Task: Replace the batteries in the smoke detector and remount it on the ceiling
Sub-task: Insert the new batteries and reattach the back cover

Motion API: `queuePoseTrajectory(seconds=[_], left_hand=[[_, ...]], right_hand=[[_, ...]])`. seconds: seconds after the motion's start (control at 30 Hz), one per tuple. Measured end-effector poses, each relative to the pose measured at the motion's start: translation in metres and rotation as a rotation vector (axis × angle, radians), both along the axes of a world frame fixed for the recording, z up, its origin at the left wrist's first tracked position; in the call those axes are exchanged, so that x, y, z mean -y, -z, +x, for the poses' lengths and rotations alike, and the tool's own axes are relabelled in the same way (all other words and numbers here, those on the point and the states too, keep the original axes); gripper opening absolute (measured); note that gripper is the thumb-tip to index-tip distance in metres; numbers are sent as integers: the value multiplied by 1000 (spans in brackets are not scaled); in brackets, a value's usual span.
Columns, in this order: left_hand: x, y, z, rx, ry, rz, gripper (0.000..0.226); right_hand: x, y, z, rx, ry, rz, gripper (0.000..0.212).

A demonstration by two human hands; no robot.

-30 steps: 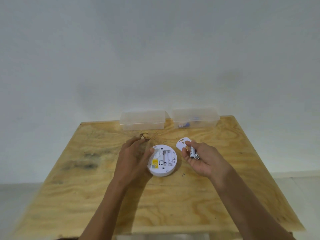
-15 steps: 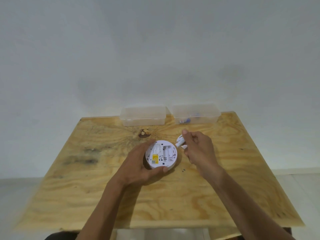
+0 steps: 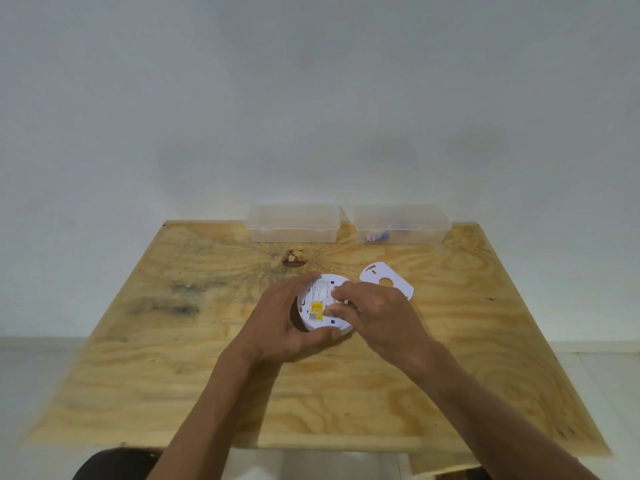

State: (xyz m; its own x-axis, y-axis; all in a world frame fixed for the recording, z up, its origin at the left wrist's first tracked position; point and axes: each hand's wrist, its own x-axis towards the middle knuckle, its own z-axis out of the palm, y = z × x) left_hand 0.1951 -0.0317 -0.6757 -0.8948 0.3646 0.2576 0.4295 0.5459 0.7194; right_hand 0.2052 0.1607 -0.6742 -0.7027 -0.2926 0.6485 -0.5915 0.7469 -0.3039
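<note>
The round white smoke detector (image 3: 320, 306) lies back-side up, with a yellow label, near the middle of the plywood table (image 3: 207, 375). My left hand (image 3: 280, 323) wraps around its left and lower rim and holds it. My right hand (image 3: 374, 317) is over its right half, fingertips pressing a battery (image 3: 341, 301) into the compartment; only the battery's metal end shows. The white mounting plate (image 3: 386, 280) lies flat on the table just right of and behind the detector.
Two clear plastic boxes stand at the table's far edge: a left box (image 3: 294, 223) and a right box (image 3: 401, 225) with small bluish items inside. A dark knot (image 3: 294, 259) marks the wood behind the detector. A pale wall rises beyond.
My right hand has carried the battery left, from beside the detector onto its back. My left hand has closed around the detector's rim. The mounting plate, earlier covered by the right hand, now shows.
</note>
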Motion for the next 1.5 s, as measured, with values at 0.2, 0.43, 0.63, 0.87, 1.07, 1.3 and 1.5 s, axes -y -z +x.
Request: queuePoseTrajectory(seconds=[0.2, 0.43, 0.63, 0.87, 1.07, 1.3, 1.5], left_hand=[[0, -2, 0, 9, 8, 9, 81], [1, 1, -3, 26, -2, 7, 86], [2, 2, -4, 36, 0, -4, 93], [1, 4, -5, -3, -13, 12, 89], [-2, 1, -1, -10, -29, 4, 85], [0, 6, 0, 26, -56, -37, 94], [0, 8, -2, 26, -68, -39, 93]], right_hand=[[-7, -3, 2, 343, -109, -188, 20], [-9, 0, 1, 354, -24, -206, 27], [-19, -10, -2, 471, -85, -167, 21], [-6, -13, -8, 592, -2, -127, 25], [-7, -20, -4, 582, 129, -142, 30], [-24, -25, -6, 1043, 527, -667, 30], [-24, -39, 0, 1023, 207, -980, 30]])
